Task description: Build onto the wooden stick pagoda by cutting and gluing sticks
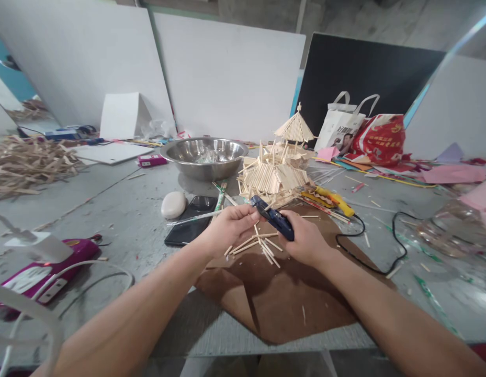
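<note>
My right hand (303, 241) is wrapped round a dark blue glue gun (272, 215) whose tip points left toward my left hand. My left hand (229, 226) is pinched closed at the gun's tip, holding something small I cannot make out. Both hands hover over a brown sheet of card (282, 298) with several loose thin wooden sticks (258, 245) lying on it. Just behind the hands stands a model building made of wooden sticks (278, 167) with a pointed roof.
A steel bowl (205, 154), a black phone (188, 222), a white oval stone (173, 204) and a yellow tool (331, 199) with a black cord (384, 256) lie near. A pile of sticks (26, 162) sits far left, bags (364, 133) at back right, a pink device (42, 267) at the near left.
</note>
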`<state>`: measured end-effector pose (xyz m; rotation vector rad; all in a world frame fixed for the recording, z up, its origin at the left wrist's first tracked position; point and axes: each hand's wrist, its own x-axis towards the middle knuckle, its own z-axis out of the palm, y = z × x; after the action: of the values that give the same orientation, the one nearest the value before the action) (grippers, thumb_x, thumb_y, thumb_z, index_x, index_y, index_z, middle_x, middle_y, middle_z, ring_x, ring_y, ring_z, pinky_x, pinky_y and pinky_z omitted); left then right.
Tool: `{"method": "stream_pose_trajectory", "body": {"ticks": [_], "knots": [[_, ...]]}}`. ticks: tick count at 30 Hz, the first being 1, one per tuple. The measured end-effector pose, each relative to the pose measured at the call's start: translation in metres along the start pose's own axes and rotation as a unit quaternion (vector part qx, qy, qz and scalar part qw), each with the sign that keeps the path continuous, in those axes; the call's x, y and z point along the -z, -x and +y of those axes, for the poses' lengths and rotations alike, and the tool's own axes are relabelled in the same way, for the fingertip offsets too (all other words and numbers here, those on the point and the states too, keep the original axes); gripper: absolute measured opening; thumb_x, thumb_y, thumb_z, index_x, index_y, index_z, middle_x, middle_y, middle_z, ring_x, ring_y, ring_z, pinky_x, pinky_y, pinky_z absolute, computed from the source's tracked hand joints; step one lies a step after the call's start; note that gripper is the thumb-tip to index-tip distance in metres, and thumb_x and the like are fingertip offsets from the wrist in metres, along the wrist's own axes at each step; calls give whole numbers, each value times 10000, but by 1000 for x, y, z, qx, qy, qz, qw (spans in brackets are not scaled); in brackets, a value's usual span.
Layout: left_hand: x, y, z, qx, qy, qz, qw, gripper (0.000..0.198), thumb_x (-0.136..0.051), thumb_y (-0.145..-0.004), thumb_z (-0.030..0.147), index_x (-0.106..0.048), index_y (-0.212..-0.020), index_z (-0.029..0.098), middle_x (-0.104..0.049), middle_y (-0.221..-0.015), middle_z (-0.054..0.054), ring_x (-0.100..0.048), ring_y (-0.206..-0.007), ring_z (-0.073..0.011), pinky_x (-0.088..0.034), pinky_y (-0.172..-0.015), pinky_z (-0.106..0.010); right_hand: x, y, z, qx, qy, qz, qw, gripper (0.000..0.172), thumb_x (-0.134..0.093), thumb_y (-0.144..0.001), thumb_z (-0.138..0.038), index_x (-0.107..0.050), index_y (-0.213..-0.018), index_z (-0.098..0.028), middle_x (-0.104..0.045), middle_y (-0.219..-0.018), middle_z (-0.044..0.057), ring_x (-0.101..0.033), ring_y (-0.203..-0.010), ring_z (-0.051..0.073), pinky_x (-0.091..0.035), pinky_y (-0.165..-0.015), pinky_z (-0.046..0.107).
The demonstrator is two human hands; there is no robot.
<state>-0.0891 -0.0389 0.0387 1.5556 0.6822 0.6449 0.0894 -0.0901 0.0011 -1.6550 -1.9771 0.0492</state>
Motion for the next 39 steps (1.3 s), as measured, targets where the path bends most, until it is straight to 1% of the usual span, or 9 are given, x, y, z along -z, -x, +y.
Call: {"method": "stream_pose_trajectory", "body": {"ticks": [4,7,10,14,24,28,32,35,39], "knots": [[3,-1,0,35,40,-41,998,243,-495,-698,389,-484,-735,149,-224,-390,100,-142,-332,-27,-105,-326,-159,0,-1,1,5,1,-8,1000,352,-466,-665,-224,-429,-1010,-167,-578,-916,78,-537,-815,216,-382,-692,308],[-1,-2,-5,-31,-80,42,995,240,-444,-733,384,-502,-726,151,-288,-414,78,-223,-365,-38,-172,-363,-160,0,-2,-1,-10,18,-16,1000,317,-459,-667,-213,-443,-981,-172,-583,-875,68,-543,-787,211,-375,-674,300],[-7,-3,-13,-116,-259,145,948,215,-423,-748,341,-518,-699,155,-388,-497,44,-329,-460,-58,-251,-444,-171,1,-3,-3,-27,31,-22,999,308,-462,-667,-216,-452,-972,-172,-585,-866,69,-547,-768,214,-369,-659,298],[-9,-3,-20,-137,-361,174,906,252,-356,-783,324,-540,-745,156,-436,-543,27,-367,-505,-75,-283,-493,-184,-1,-3,-4,-39,25,-19,999,319,-464,-670,-223,-451,-985,-173,-583,-887,75,-543,-782,219,-366,-665,303],[-4,-7,-11,-130,-168,53,976,248,-429,-747,342,-571,-731,139,-533,-650,4,-464,-624,-93,-374,-591,-202,-2,-3,2,-15,-9,-20,1000,409,-469,-660,-202,-405,-1062,-162,-557,-989,90,-526,-863,222,-371,-723,318],[0,-5,-7,-23,-74,1,997,262,-475,-713,395,-544,-695,143,-306,-424,68,-262,-375,-37,-216,-366,-161,-1,-3,2,-5,-6,-23,1000,389,-473,-665,-218,-417,-1045,-154,-567,-957,89,-531,-844,222,-372,-711,315],[4,-5,-6,37,2,-49,998,274,-478,-710,420,-506,-683,150,-162,-411,96,-124,-341,-24,-98,-332,-165,0,-2,1,-1,-3,-29,1000,328,-459,-669,-205,-441,-994,-165,-581,-894,71,-542,-797,210,-371,-680,298],[2,-6,-7,7,-44,-21,999,262,-461,-724,406,-524,-694,153,-214,-400,87,-169,-341,-32,-145,-335,-165,1,-2,0,-9,4,-33,999,309,-457,-668,-205,-452,-975,-169,-586,-882,71,-544,-793,209,-365,-678,293],[-3,-9,-14,-102,-190,82,973,250,-427,-749,357,-569,-746,151,-453,-536,28,-402,-511,-72,-327,-480,-177,1,-4,-2,-31,9,-44,999,298,-452,-669,-197,-458,-966,-179,-596,-866,63,-548,-779,204,-358,-666,284]]}}
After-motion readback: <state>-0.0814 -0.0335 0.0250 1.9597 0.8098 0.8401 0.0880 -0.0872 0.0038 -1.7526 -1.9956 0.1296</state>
